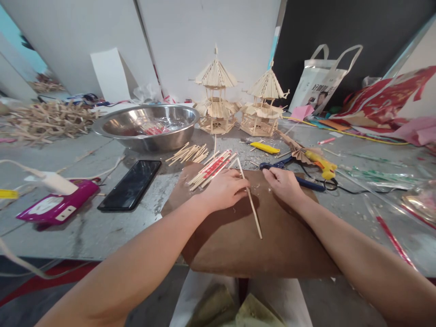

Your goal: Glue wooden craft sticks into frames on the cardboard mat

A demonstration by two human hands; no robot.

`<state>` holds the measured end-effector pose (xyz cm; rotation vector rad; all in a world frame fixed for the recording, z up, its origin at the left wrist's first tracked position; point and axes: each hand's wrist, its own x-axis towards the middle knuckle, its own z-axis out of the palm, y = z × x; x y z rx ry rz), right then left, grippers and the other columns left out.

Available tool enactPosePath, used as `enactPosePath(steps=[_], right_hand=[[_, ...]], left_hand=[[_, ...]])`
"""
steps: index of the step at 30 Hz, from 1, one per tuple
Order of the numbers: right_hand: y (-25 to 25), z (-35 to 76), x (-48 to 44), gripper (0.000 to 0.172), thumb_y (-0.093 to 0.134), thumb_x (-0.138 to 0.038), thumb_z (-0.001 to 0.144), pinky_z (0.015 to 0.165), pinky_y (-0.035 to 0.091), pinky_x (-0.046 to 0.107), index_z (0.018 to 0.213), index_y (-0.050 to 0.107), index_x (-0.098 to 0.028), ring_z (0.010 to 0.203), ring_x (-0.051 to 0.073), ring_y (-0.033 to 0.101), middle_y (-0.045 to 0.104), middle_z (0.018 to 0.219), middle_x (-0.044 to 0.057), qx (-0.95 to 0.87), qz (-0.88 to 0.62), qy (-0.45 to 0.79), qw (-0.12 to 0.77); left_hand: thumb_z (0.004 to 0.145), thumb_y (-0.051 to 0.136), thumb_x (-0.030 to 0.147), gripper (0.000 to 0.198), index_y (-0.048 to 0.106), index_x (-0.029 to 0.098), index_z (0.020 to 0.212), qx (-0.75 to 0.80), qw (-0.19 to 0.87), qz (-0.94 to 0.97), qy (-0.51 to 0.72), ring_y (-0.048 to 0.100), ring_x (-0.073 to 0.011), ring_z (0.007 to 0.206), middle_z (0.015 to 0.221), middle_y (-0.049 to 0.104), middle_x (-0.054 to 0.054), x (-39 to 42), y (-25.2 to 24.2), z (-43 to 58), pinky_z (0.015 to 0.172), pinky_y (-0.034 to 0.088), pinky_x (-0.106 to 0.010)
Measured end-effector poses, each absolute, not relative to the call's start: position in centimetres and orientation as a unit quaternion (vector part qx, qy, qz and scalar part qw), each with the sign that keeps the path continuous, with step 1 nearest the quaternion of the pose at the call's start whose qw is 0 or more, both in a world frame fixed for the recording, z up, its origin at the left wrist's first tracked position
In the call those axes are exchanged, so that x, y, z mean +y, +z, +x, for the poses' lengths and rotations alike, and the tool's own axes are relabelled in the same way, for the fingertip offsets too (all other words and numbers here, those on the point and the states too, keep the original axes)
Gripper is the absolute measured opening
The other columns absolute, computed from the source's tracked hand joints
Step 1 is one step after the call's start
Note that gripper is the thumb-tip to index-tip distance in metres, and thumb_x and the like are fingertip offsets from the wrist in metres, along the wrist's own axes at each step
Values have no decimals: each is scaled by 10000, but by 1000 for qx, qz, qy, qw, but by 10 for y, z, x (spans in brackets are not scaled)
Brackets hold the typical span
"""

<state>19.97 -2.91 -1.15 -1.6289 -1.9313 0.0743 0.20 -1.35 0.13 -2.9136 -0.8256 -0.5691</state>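
Observation:
My left hand (pixel 227 188) is closed on a thin wooden stick (pixel 254 210), which slants across the brown mat (pixel 269 254). Beside that hand lie wrapped chopsticks with red print (pixel 209 170). My right hand (pixel 282 182) rests at the mat's far edge with its fingers curled, by the dark blue handles of a pliers-like tool (pixel 310 184); the handles pass partly behind the hand, and whether its fingers grip them cannot be made out. A small heap of loose sticks (pixel 192 153) lies beyond the mat.
Two stick pagodas (pixel 216 109) (pixel 261 111) stand at the back beside a steel bowl (pixel 146 141). A black phone (pixel 130 186) and purple power strip (pixel 64 203) lie left. A yellow cutter (pixel 265 147), a yellow glue gun (pixel 322 164) and plastic wrappers (pixel 384 175) lie right.

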Motion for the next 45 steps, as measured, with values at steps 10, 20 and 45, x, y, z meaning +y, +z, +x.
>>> enactPosePath(steps=[10, 20, 45], right_hand=[[-15, 197, -28, 268, 372, -361, 792, 541, 338, 220, 714, 572, -201, 595, 133, 541, 610, 640, 2, -768, -585, 86, 247], [-14, 205, -24, 181, 410, -195, 715, 583, 381, 224, 782, 577, -176, 643, 133, 543, 623, 761, 32, -752, -583, 35, 307], [-15, 209, -24, 268, 367, -329, 790, 607, 384, 230, 792, 605, -206, 690, 145, 575, 648, 750, 16, -795, -567, 93, 195]], left_hand=[[744, 488, 304, 229, 606, 216, 920, -240, -19, -950, -198, 505, -150, 799, 757, 591, -36, -13, 4, 3, 732, 387, -278], [758, 404, 317, 264, 620, 180, 690, -549, 49, -785, -282, 514, -148, 657, 645, 605, -25, 28, 15, -47, 620, 386, -259], [719, 430, 356, 302, 589, 174, 901, -736, 66, -668, -90, 478, -298, 970, 1035, 552, -129, 50, 3, -77, 764, 400, -402]])
